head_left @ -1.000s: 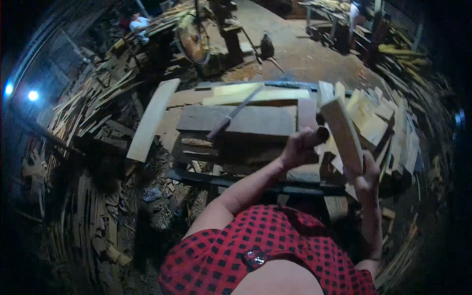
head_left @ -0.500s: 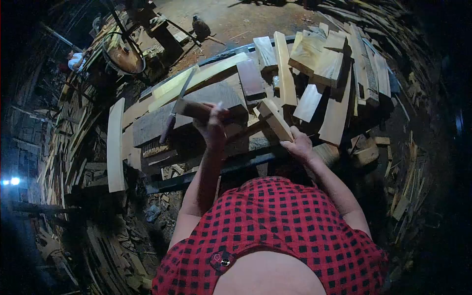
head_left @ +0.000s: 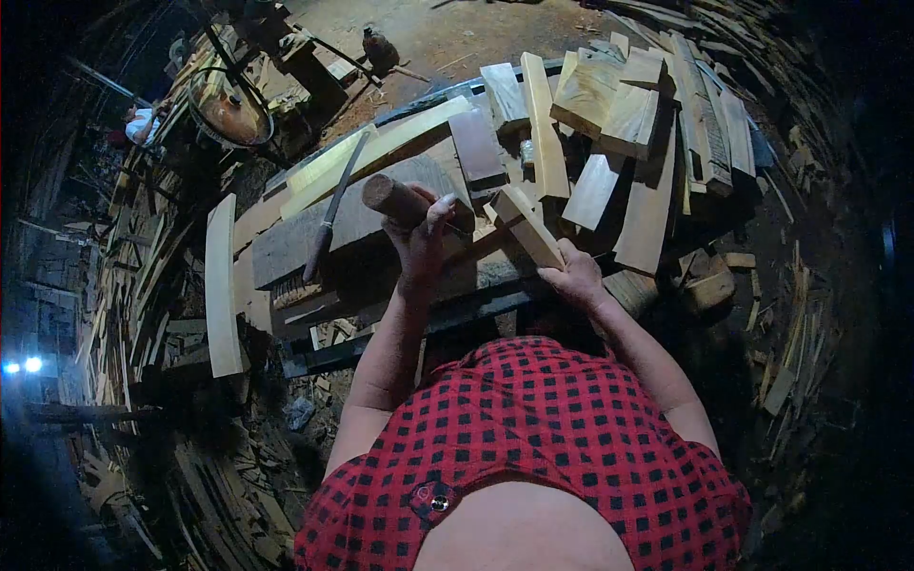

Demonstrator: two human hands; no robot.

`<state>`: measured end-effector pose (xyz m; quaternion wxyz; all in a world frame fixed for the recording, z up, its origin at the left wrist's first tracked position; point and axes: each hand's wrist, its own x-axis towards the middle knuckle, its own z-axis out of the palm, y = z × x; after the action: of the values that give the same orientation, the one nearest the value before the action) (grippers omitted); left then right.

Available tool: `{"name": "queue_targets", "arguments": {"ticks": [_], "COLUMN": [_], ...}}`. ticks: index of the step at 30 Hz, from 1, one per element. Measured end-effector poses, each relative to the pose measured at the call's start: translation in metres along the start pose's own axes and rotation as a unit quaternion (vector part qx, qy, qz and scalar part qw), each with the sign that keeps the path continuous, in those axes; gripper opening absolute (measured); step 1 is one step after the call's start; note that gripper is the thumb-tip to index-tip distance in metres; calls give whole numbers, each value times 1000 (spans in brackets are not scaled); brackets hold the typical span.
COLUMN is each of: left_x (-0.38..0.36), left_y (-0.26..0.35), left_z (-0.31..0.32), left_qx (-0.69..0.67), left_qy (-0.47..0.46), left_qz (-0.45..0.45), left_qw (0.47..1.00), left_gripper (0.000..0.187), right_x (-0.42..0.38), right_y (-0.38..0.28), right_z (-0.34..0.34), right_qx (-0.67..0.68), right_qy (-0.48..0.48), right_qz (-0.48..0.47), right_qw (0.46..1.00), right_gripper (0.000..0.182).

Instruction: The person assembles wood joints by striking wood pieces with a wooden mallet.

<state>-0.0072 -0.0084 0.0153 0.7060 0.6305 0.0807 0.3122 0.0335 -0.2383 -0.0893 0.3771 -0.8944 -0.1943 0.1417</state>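
Observation:
My left hand (head_left: 422, 238) is closed around a short, round, dark brown piece of wood (head_left: 388, 196), its flat end facing up and left. In my right hand (head_left: 577, 276) is the near end of a pale rectangular wooden block (head_left: 529, 228), which slants away to the upper left. A long, thin, dark-handled tool, like a file (head_left: 339, 202), lies over the thick grey-brown timber (head_left: 309, 240) left of my left hand. The far end of the pale block lies close to other wood pieces on the bench.
Boards and offcuts cover the bench, among them a chunky block (head_left: 586, 90) and a pinkish board (head_left: 475, 145). A long pale board (head_left: 221, 285) stands at the left. A round pan-like object (head_left: 228, 112) is beyond, with a person (head_left: 143, 124) at far left. Scrap wood surrounds the bench.
My left hand has turned and shifted slightly right with the round wood, whose flat end now shows. My right hand and the pale block have barely moved.

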Motion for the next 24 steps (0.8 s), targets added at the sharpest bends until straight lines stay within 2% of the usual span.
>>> {"name": "queue_targets", "arguments": {"ticks": [2, 5, 10, 12, 14, 16, 17, 18, 19, 20, 22, 23, 24], "left_x": [4, 5, 4, 2, 2, 3, 3, 3, 3, 5, 8, 7, 6], "left_y": [-5, -6, -1, 0, 3, -10, -15, -20, -26, -31, -24, -19, -14], "left_z": [-1, -4, 2, 5, 6, -1, -2, -3, -5, -6, -3, 1, 4], "left_qx": [-14, -13, -1, -7, -38, -21, -24, -28, -29, 23, 76, 176, 274], "left_qy": [-29, -67, -80, -87, -98, -114, -122, -131, -131, -164, -194, -192, -186], "left_qz": [25, 17, 8, 6, -31, -29, -27, -26, -25, -5, 23, 99, 171], "left_qw": [999, 997, 997, 996, 994, 993, 992, 991, 991, 986, 978, 960, 928], "left_gripper": [18, 18, 17, 16, 16, 15, 18, 24, 24, 23, 21, 18, 16], "right_x": [1, 1, 2, 5, 7, -7, -2, -13, -29, -33, -36, -31, -21], "right_y": [1, 3, 4, 5, -9, -68, -66, -116, -149, -156, -179, -180, -177], "right_z": [2, 4, 3, 0, -15, -63, -75, -97, -125, -138, -144, -145, -145], "right_qx": [2, 1, 15, 139, 170, 238, 303, 362, 347, 355, 374, 373, 193], "right_qy": [5, 12, 6, -11, 7, 13, 28, 106, 120, 133, 237, 235, 225], "right_qz": [-4, -5, 9, -6, -30, -27, -125, -181, -189, -161, -232, -238, -354], "right_qw": [1000, 1000, 1000, 990, 985, 971, 944, 908, 911, 911, 866, 865, 887], "right_gripper": [42, 42, 40, 41, 40, 36, 31, 26, 25, 27, 32, 32, 34]}}
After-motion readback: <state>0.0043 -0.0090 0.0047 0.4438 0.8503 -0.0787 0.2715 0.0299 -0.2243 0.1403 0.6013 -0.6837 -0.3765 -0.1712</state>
